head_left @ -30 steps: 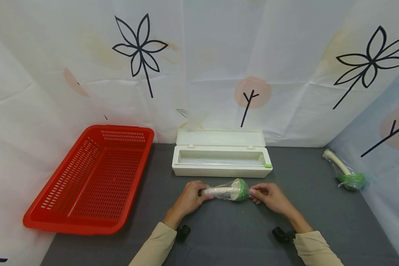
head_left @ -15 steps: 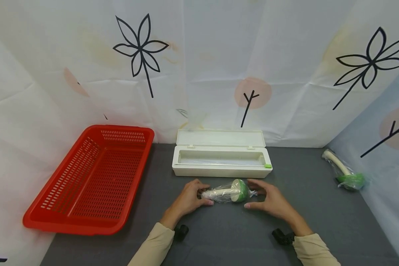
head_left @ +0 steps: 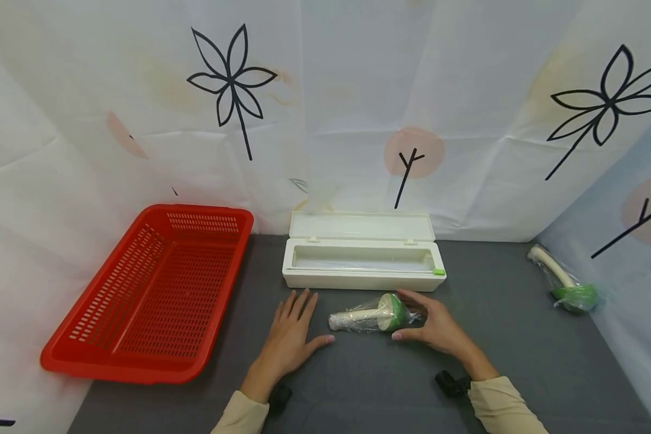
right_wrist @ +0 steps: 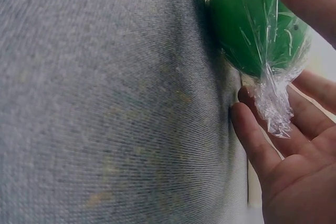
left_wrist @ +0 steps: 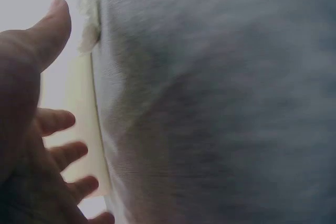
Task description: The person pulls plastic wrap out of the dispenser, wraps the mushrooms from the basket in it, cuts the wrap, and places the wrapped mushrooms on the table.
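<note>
A mushroom-shaped thing (head_left: 358,316) with a pale stem and a green cap lies on the dark grey tabletop, wrapped in clear film. My left hand (head_left: 283,345) is left of the stem end, apart from it, its fingers straight and spread. Around the cap end stands my right hand (head_left: 436,325), thumb on the near side and fingers on the far side. In the right wrist view the film's twisted end (right_wrist: 273,106) hangs between thumb and fingers, which are not closed on it; whether they touch it I cannot tell.
Just behind the wrapped thing stands a white cling film box (head_left: 364,278), its lid raised. A red perforated basket (head_left: 195,369) is at the left. Another film-wrapped, green-capped thing (head_left: 574,296) lies at the far right, against the hanging cloth (head_left: 483,187).
My left hand has let go of the stem end and drawn back to the left, fingers spreading. My right hand has released the film's twisted end and opened around the cap end.
</note>
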The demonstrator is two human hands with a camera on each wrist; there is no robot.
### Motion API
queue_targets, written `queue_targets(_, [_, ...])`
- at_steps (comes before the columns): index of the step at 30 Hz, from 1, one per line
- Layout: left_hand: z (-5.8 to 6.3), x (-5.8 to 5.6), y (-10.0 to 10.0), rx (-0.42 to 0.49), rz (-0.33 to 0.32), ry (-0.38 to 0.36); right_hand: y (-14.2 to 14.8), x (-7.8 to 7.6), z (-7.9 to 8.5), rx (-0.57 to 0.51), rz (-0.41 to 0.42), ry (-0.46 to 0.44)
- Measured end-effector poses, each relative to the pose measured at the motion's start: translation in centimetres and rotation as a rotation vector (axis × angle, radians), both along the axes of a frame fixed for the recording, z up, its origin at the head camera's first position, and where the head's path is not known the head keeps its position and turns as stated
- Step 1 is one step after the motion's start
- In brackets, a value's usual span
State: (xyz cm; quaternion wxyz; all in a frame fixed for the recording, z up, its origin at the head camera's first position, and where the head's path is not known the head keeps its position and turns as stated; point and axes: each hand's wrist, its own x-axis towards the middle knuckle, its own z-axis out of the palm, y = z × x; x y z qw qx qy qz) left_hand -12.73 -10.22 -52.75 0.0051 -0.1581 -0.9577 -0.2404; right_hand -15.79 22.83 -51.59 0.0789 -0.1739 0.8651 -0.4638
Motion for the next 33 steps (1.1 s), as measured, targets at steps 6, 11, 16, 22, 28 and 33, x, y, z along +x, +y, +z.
queue_targets(6, [-0.4,0.9,-0.4,-0.115,0.029,-0.112,0.0,-0.2,0.2,-0.027,0.026,0.0])
queue_targets(11, [-1.1,1.0,-0.7,-0.144,0.022,-0.134,0.0,-0.4,0.2,-0.043,0.045,-0.019])
queue_targets(16, [-1.5,1.0,-0.7,-0.154,0.024,-0.131,0.0,-0.7,0.1,-0.054,0.07,-0.024])
queue_targets(22, [-0.5,0.8,-0.6,-0.142,0.024,-0.205,-0.1,-0.6,-0.1,-0.043,0.048,-0.007])
queue_targets(28, [0.2,1.0,-0.6,-0.125,0.03,-0.214,0.0,0.3,-0.3,-0.067,-0.029,-0.004])
queue_targets(33, [-0.4,1.2,-0.7,-0.114,0.024,-0.204,0.9,2.1,-0.1,-0.118,-0.115,-0.022])
